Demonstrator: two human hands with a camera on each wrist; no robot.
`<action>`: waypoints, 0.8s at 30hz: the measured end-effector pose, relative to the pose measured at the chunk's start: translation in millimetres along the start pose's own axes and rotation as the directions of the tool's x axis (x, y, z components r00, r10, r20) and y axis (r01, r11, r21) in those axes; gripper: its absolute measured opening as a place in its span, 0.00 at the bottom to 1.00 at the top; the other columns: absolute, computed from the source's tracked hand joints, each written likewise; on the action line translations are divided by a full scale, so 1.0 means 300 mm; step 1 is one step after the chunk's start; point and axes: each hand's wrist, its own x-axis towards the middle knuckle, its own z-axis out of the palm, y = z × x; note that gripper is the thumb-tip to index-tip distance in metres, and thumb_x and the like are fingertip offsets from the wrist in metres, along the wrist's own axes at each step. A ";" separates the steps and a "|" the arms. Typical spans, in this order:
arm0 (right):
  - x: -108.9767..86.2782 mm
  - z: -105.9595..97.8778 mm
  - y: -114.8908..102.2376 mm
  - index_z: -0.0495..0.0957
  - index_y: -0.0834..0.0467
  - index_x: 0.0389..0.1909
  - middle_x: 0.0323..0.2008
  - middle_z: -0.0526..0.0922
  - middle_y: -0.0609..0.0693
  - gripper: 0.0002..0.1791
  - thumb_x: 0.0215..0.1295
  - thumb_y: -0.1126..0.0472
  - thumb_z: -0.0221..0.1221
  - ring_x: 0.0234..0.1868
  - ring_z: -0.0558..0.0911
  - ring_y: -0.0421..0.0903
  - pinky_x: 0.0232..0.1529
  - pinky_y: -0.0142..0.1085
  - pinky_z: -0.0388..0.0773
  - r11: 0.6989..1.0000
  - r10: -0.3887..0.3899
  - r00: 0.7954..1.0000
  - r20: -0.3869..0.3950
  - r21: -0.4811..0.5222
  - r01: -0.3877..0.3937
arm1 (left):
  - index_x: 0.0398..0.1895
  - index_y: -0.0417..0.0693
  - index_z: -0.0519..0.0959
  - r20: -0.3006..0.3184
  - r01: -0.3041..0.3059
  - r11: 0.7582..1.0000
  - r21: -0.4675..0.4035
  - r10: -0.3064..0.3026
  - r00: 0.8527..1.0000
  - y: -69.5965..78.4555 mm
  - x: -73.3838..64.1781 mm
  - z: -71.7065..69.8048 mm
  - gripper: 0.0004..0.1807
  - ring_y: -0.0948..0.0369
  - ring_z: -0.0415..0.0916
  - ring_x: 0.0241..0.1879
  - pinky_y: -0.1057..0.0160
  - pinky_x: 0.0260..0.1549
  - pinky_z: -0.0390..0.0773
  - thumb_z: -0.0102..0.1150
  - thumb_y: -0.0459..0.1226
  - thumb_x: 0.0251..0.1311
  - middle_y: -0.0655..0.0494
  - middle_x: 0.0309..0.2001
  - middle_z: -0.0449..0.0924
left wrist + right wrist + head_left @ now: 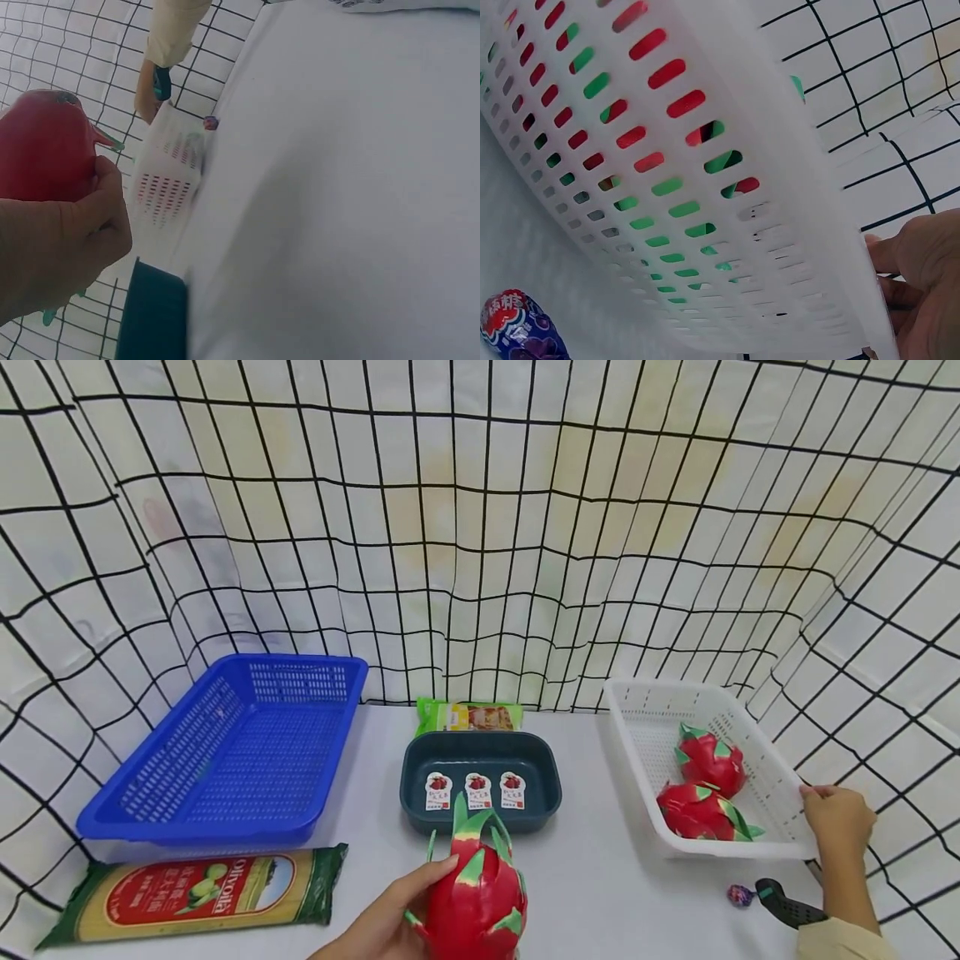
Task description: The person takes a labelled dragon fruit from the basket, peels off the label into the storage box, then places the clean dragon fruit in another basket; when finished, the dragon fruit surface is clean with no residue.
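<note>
My left hand point(401, 906) holds a red dragon fruit point(476, 902) with green-tipped scales, in front of a dark teal tray point(480, 745). In the left wrist view, its fingers curl round the dragon fruit point(45, 146). Several paces of table away on the right, my right hand point(840, 818) grips the right-hand rim of a white perforated basket point(772, 760). The right wrist view shows the fingers of that hand point(926, 285) bent at the basket's edge point(832, 225). Inside the basket lie two dragon fruits, one farther back point(712, 764) and one nearer point(697, 812).
Three fruit-printed stickers point(477, 791) lie in the teal tray, with a green food packet point(472, 717) behind it. At left stand a blue basket point(262, 760) and a pasta bag point(202, 895). A purple wrapped candy point(740, 896) lies near the white basket. Black netting point(487, 518) surrounds the table.
</note>
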 end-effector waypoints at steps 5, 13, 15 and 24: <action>0.015 0.004 0.023 0.72 0.75 0.55 0.50 0.74 0.76 0.25 0.74 0.55 0.48 0.51 0.65 0.69 0.33 0.45 0.66 1.000 -0.011 1.000 -0.021 0.029 0.011 | 0.72 0.49 0.39 0.161 -0.033 0.996 -0.089 0.047 0.986 0.065 0.033 0.056 0.46 0.46 0.60 0.66 0.53 0.66 0.69 0.56 0.53 0.63 0.44 0.69 0.55; 0.006 0.016 0.032 0.72 0.74 0.53 0.47 0.76 0.75 0.24 0.74 0.55 0.48 0.48 0.71 0.68 0.30 0.45 0.66 1.000 -0.025 0.997 -0.071 0.018 0.026 | 0.72 0.54 0.50 0.301 -0.207 0.977 -0.041 0.210 0.930 0.173 0.196 0.158 0.39 0.49 0.59 0.68 0.57 0.59 0.76 0.58 0.49 0.63 0.49 0.69 0.59; 0.002 0.021 0.036 0.72 0.74 0.52 0.46 0.77 0.75 0.23 0.74 0.56 0.47 0.44 0.74 0.68 0.30 0.47 0.67 0.999 -0.054 0.994 -0.095 -0.011 0.053 | 0.72 0.54 0.52 0.323 -0.240 0.969 -0.051 0.244 0.915 0.191 0.256 0.186 0.39 0.49 0.59 0.69 0.58 0.56 0.78 0.60 0.48 0.63 0.49 0.69 0.60; -0.014 0.036 0.028 0.72 0.72 0.50 0.48 0.77 0.74 0.20 0.73 0.58 0.46 0.43 0.76 0.70 0.34 0.54 0.69 0.995 -0.089 0.986 -0.144 -0.058 0.081 | 0.70 0.55 0.56 0.389 -0.318 0.947 -0.051 0.312 0.867 0.232 0.511 0.343 0.38 0.51 0.61 0.68 0.59 0.51 0.81 0.63 0.45 0.59 0.52 0.67 0.64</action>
